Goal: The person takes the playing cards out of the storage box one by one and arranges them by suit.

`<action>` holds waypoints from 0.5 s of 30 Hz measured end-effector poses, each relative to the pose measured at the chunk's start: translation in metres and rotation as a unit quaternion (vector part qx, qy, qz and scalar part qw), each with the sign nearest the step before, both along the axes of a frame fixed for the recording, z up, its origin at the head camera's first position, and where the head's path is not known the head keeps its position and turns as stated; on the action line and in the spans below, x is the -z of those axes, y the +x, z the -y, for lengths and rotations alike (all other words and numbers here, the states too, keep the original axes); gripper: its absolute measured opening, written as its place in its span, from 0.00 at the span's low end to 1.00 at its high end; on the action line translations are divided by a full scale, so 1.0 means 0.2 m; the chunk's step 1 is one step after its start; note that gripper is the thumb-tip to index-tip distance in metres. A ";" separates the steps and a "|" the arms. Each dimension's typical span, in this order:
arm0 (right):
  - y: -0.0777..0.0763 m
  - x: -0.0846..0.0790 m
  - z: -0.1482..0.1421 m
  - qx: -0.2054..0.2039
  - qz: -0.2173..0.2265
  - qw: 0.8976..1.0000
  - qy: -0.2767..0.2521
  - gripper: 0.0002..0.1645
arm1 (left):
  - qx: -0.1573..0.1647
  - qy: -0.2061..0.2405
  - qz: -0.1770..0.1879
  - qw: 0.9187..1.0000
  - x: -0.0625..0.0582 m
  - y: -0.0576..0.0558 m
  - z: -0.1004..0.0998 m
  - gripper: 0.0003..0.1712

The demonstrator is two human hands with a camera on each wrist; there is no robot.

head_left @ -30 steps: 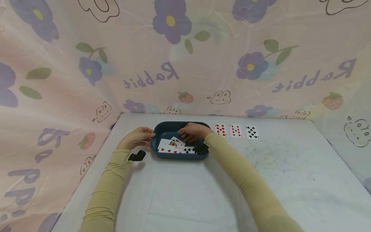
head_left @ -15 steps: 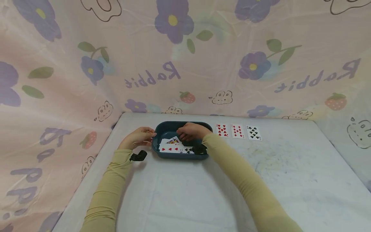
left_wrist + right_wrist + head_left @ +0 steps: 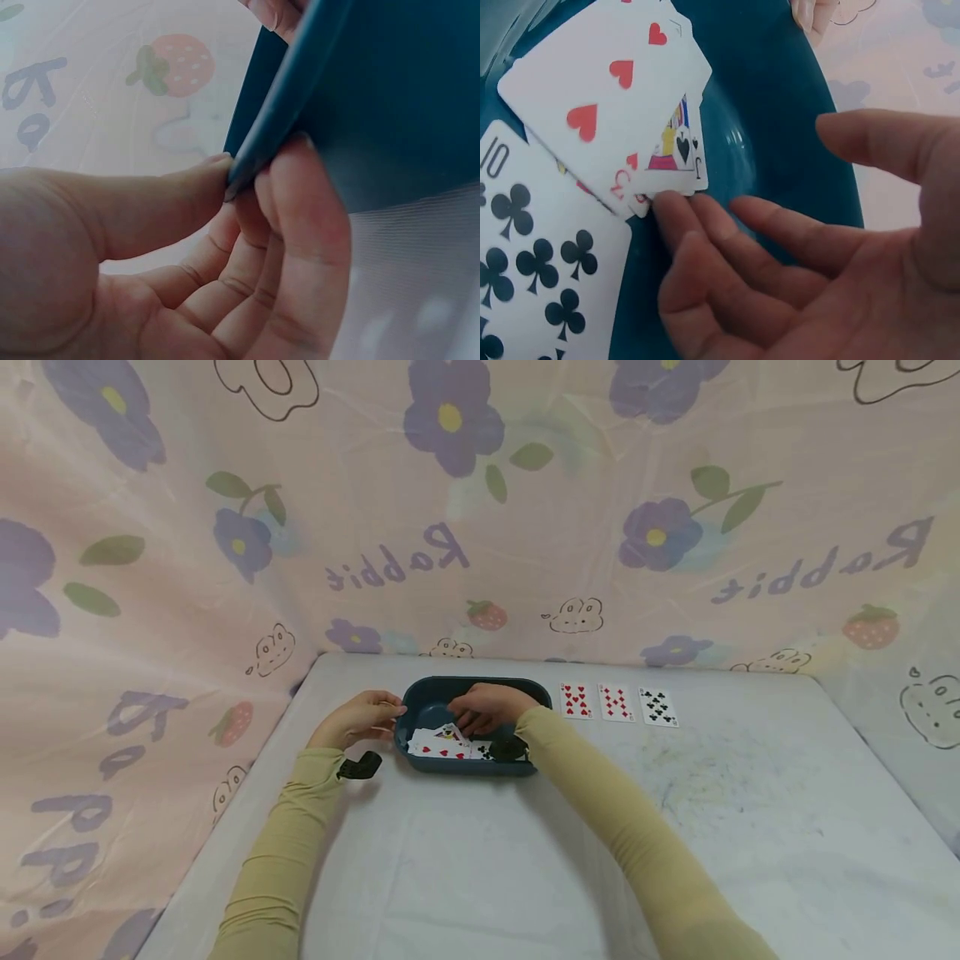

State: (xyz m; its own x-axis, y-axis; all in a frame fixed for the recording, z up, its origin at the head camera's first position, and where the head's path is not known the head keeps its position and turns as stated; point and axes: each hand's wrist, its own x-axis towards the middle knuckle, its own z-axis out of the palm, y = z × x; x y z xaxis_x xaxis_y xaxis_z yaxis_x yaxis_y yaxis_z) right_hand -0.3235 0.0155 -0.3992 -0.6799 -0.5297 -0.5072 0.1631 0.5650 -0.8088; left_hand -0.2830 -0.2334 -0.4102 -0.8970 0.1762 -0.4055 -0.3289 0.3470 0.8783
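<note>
My left hand (image 3: 356, 718) pinches the left rim of a dark blue plastic tub (image 3: 457, 767). In the left wrist view the thumb presses outside the tub wall (image 3: 405, 112) and fingers lie on the other side. My right hand (image 3: 491, 706) is inside the tub, fingers loosely spread. In the right wrist view its fingertips touch the edge of a loose pile of playing cards. On top lies a three of hearts (image 3: 615, 97), over a jack of spades (image 3: 676, 150). A ten of clubs (image 3: 547, 255) lies beside them. Other cards underneath are mostly hidden.
To the right of the tub, three cards lie face up in a row: a hearts card (image 3: 577, 702), a diamonds card (image 3: 617, 702) and a clubs card (image 3: 658, 707). The white table (image 3: 480, 860) meets a patterned curtain (image 3: 525, 543) at the back.
My right hand has shifted slightly left in the tub and its fingers have spread. The heart card on the pile has tilted a little. The left hand keeps its hold on the rim.
</note>
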 end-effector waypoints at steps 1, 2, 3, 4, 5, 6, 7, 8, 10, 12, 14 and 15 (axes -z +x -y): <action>0.00 0.00 0.00 -0.003 -0.002 1.000 0.004 0.26 | 0.000 -0.001 0.000 1.000 0.00 0.00 0.00 0.17; 0.00 0.00 0.00 -0.005 -0.003 1.000 0.006 0.26 | 0.000 -0.001 0.001 1.000 0.00 0.00 0.00 0.17; 0.00 0.00 0.00 -0.009 -0.003 1.000 0.008 0.25 | 0.001 0.000 0.000 1.000 0.00 0.00 0.00 0.17; 0.00 0.01 0.00 -0.011 0.000 1.000 0.008 0.24 | 0.002 0.000 -0.001 1.000 0.00 0.00 0.00 0.17; 0.00 0.01 0.00 -0.016 0.003 1.000 0.007 0.23 | 0.002 0.001 -0.001 1.000 0.00 0.00 0.00 0.17; -0.01 0.01 0.00 -0.022 0.008 1.000 0.005 0.22 | 0.001 0.003 0.000 1.000 0.00 0.00 0.00 0.16; -0.01 0.02 0.00 -0.029 0.013 0.999 0.004 0.21 | 0.002 0.004 -0.001 1.000 0.00 0.01 0.00 0.17; -0.01 0.02 0.00 -0.037 0.016 0.999 0.004 0.19 | 0.004 0.004 -0.002 1.000 0.00 0.01 0.00 0.17; -0.02 0.03 0.01 -0.052 0.021 0.998 0.003 0.16 | 0.006 0.004 -0.004 1.000 -0.01 0.01 0.00 0.17; -0.02 0.04 0.01 -0.071 0.009 0.997 0.010 0.13 | 0.006 0.003 -0.006 1.000 0.00 0.01 0.00 0.17; -0.02 0.04 0.01 -0.085 -0.006 0.996 0.022 0.12 | 0.009 0.003 -0.009 1.000 0.00 0.02 0.00 0.18; -0.01 0.04 0.01 -0.090 -0.014 0.995 0.029 0.12 | 0.007 0.001 -0.009 1.000 0.00 0.01 0.00 0.18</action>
State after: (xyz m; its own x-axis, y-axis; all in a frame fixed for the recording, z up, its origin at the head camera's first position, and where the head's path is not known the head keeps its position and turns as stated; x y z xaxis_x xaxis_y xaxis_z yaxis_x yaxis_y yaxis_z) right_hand -0.3264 0.0137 -0.4075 -0.5907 -0.6143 -0.5231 0.0328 0.6295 -0.7763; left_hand -0.2802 -0.2328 -0.4101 -0.9012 0.1902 -0.3895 -0.3083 0.3505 0.8844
